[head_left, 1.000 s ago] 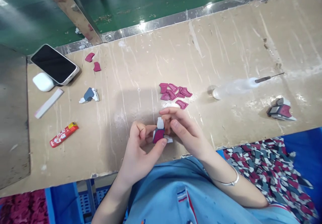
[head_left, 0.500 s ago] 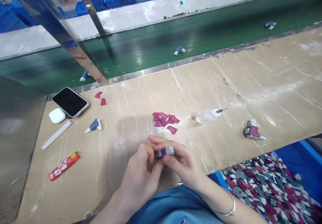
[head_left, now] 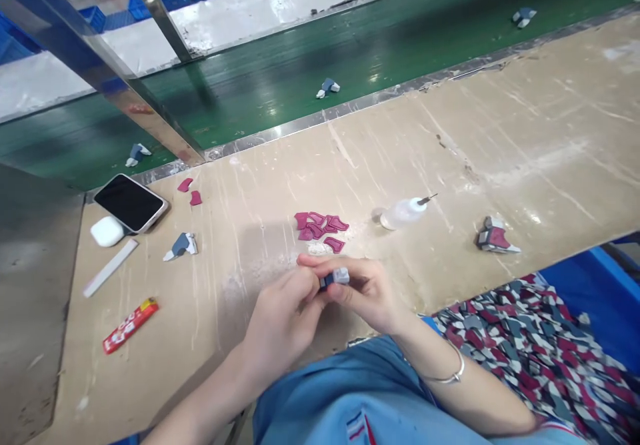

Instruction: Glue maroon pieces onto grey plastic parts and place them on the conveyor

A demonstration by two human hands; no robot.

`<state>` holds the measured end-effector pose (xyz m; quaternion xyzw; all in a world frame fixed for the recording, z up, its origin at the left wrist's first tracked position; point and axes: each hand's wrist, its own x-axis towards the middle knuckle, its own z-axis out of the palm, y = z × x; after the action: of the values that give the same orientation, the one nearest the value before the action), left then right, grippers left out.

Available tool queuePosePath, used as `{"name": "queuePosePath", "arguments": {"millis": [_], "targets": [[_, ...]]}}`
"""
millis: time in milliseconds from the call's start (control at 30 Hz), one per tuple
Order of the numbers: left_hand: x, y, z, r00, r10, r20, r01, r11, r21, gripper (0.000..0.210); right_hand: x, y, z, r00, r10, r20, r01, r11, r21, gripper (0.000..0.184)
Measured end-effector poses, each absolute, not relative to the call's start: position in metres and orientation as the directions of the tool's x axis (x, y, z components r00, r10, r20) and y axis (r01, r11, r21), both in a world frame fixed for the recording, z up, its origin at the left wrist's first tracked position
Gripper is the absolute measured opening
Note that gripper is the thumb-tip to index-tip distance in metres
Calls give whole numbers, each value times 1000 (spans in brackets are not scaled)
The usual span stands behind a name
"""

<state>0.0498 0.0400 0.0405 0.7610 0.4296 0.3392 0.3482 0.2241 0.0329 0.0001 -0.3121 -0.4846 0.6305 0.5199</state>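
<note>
Between my two hands is a small grey and dark-blue plastic part (head_left: pixel 341 276), held over the near edge of the table. My left hand (head_left: pixel 285 311) is closed on its left end, with the fingertips partly hiding it. My right hand (head_left: pixel 367 291) pinches the light grey end between thumb and fingers. Just beyond the hands lies a little pile of maroon pieces (head_left: pixel 320 226). To their right a clear squeeze bottle (head_left: pixel 403 213) with a thin needle tip rests on its side. A similar part with a maroon side (head_left: pixel 497 237) sits farther right.
At left are a phone (head_left: pixel 131 203), a white case (head_left: pixel 107 231), a pale strip (head_left: pixel 111 268), a red wrapper (head_left: pixel 131 325) and a blue-grey part (head_left: pixel 181 246). A green conveyor (head_left: pixel 260 91) carries several parts behind a metal post (head_left: pixel 150 118). A blue bin (head_left: pixel 585 278) full of parts stands lower right.
The view has shifted, moving the table items slightly in the picture. Parts on the conveyor have moved left. Both hands still hold the small part, now more covered by the left fingers.
</note>
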Motion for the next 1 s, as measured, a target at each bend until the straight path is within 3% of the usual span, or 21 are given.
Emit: {"name": "queuePosePath", "arguments": {"millis": [100,200,267,300,400,500,600,733,833,1000], "targets": [[47,40,54,524,842,127,440,-395,807,36,236,29,6,-243,937,250,-322,165,-932,31],[42,61,65,612,790,50,473,-416,777,29,268,18,4,-58,956,286,-82,281,-956,27],[39,96,64,589,807,56,531,-438,725,29,298,7,-6,177,955,238,158,212,-964,32],[39,120,62,546,836,63,581,-431,691,27,313,2,-12,281,937,210,274,131,-953,43],[47,209,43,490,861,137,698,-482,530,37,349,-8,-31,423,858,292,596,-21,-802,68],[65,297,17,464,859,216,720,-508,472,57,367,-12,-36,351,811,468,811,-13,-585,58],[89,358,-4,404,890,212,719,-453,527,78,371,-20,-29,401,724,562,830,-27,-557,47],[113,392,-12,326,943,62,802,-311,510,92,366,-41,-18,561,631,536,687,7,-727,31],[119,394,-3,286,957,50,838,-275,470,77,358,-50,-12,575,634,517,610,90,-788,28],[109,381,21,219,960,174,848,-276,453,44,332,-42,2,537,733,418,461,160,-873,23]]}}
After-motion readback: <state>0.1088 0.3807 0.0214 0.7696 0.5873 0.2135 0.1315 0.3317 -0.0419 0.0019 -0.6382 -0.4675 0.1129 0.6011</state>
